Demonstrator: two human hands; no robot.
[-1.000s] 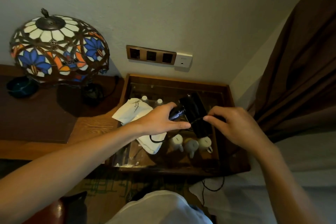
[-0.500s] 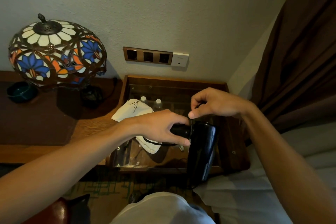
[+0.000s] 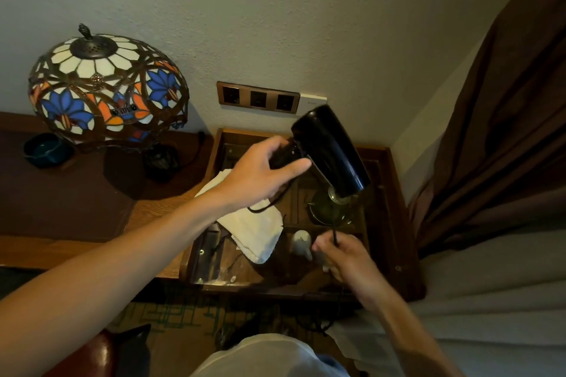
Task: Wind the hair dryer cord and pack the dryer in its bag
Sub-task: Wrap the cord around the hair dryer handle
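Left grip: the left hand (image 3: pixel 263 174) is clamped round the handle of the hair dryer (image 3: pixel 329 148), which is held up off the counter (image 3: pixel 395 223), barrel slanting away above the thumb.
Right grip: the right hand (image 3: pixel 346 257) is pinched shut on the cord (image 3: pixel 335 236), low and well apart from the left grip.
Cord run: a slack loop is seen hanging just under the left grip; the rest is hidden.
Bag: the white bag (image 3: pixel 254 229) is lying below the left grip, on the counter.
Step judged: winding is under way.
Method advised: dryer to be kept steady; cord to be fed with light tension, turns laid side by side round the handle; the plug end to be tucked in last.
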